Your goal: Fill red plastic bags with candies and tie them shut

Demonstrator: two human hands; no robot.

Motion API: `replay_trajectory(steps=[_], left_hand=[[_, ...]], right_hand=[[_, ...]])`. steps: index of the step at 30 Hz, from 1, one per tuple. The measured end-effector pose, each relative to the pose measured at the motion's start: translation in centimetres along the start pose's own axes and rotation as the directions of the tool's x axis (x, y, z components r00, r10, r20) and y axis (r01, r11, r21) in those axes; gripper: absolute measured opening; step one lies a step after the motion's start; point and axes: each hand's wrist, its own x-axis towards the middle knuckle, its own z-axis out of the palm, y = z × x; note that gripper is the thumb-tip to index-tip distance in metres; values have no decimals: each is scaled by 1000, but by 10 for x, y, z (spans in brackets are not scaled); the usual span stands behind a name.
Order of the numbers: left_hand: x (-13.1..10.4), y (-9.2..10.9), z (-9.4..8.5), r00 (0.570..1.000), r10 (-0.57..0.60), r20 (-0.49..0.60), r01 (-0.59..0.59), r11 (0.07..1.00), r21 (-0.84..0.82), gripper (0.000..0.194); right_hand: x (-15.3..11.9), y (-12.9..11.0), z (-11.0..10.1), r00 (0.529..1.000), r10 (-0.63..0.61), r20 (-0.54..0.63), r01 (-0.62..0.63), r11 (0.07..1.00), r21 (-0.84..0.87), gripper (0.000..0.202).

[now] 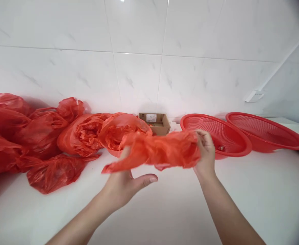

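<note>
Right hand (206, 151) pinches red bag (164, 149) above table (170, 211); left hand (121, 187) spread wide, thumb clear, hidden fingers possibly touching it.

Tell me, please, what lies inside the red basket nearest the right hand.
Inside the red basket, a small item, too small to identify, shows; whatever lies behind the right hand and red bag is hidden.

The wall (136, 78) is finished in white tiles with faint grey veining; a white fitting (254, 96) is mounted low at the right, and a raised strip (287, 61) extends obliquely upward from it. An open-topped cardboard box (162, 131) bearing a white label (151, 118) is located near the wall on the white bench (159, 211). The rightmost red basket (264, 131) stands open side up.
</note>
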Motion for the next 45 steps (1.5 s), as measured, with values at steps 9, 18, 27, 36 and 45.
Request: replay_trajectory(steps=[9, 18, 27, 36, 45], left_hand=[[-18, -11, 58, 871, -455, 185, 444, 569, -692, 36], [-44, 2, 94, 884, -417, 210, 451, 649, -612, 38], [-61, -24, 71, 758, -629, 171, 493, 382, -782, 29], [-67, -38, 72, 739, -649, 181, 578, 473, -665, 41], [-74, 3, 56, 970, -1, -242, 15, 998, 57, 27]], right_hand=[[-39, 33, -115, 936, 342, 78, -216, 736, -642, 32], [-92, -24, -36, 880, 202, 431, 74, 836, -543, 27], [-80, 8, -117, 970, 234, -74, -243, 879, -411, 8], [-62, -18, -123, 915, 275, -296, -282, 959, 19, 17], [-67, -26, -90, 952, 209, -226, -210, 977, 19, 14]])
